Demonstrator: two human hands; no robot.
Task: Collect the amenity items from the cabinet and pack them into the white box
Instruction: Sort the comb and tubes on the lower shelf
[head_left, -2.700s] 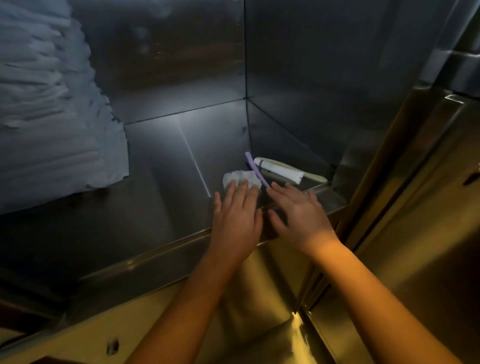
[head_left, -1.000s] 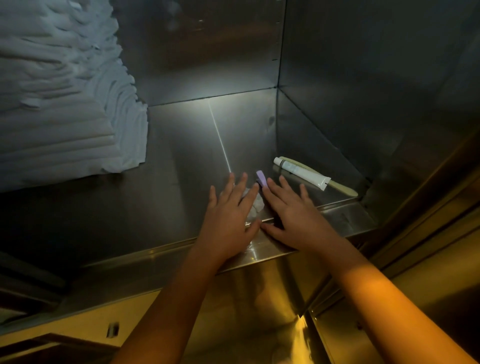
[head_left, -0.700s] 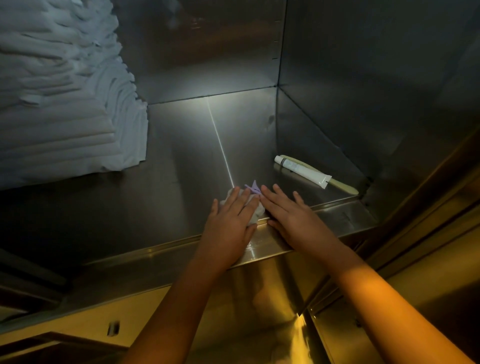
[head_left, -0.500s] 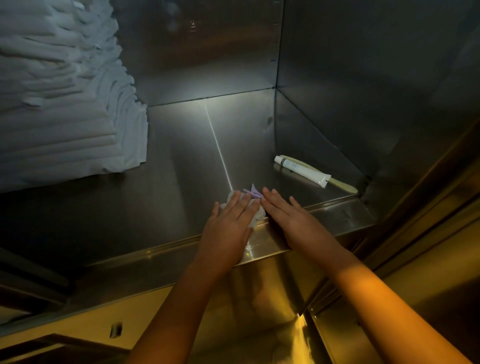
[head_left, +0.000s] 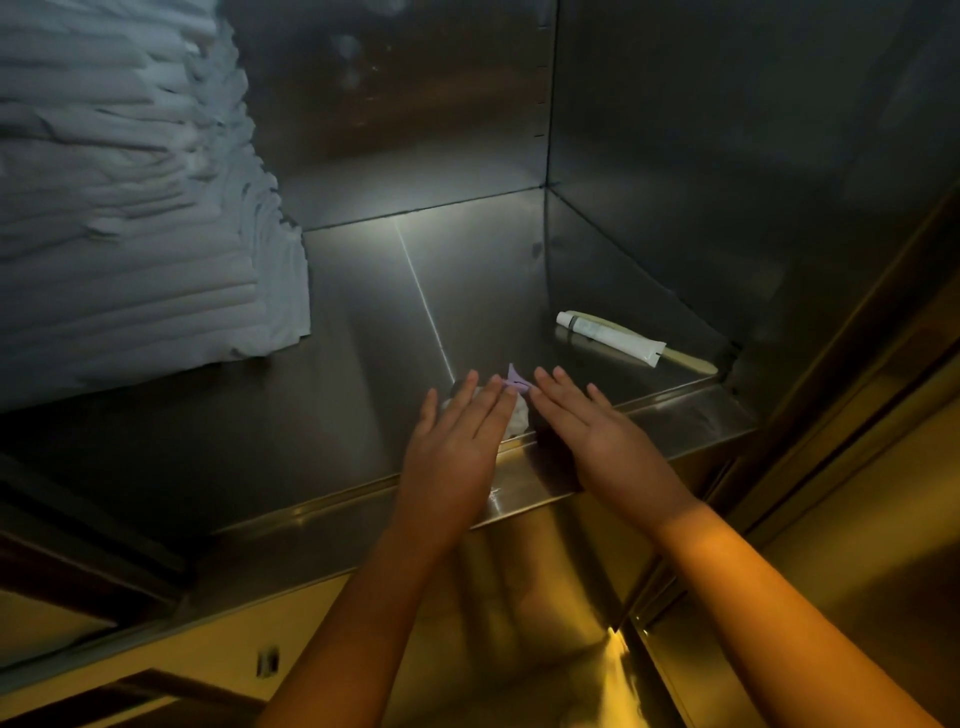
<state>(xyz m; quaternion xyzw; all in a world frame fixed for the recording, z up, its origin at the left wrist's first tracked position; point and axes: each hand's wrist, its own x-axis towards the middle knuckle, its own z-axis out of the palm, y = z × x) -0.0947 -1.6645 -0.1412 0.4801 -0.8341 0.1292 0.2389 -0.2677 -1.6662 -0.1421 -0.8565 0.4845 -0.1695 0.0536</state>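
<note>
Inside the steel cabinet, my left hand (head_left: 457, 447) lies flat, fingers extended, on a small white crumpled packet (head_left: 520, 419) near the shelf's front lip. My right hand (head_left: 597, 436) lies flat just to its right, fingertips beside a small purple item (head_left: 514, 382) that pokes out between the two hands. Neither hand grips anything. Further right and back lie a white toothpaste tube (head_left: 608, 338) and, behind it, a pale toothbrush (head_left: 691, 359), clear of both hands. The white box is out of view.
A tall stack of folded white towels (head_left: 130, 208) fills the left of the shelf. The shelf's raised front lip (head_left: 685, 410) runs under my wrists. The cabinet's right wall (head_left: 727, 156) stands close behind the tube. A brass-coloured panel (head_left: 857, 519) lies at lower right.
Both hands have slid back toward the front lip, dragging the white packet and purple item with them. The purple item is now mostly covered. The tube and toothbrush have stayed put.
</note>
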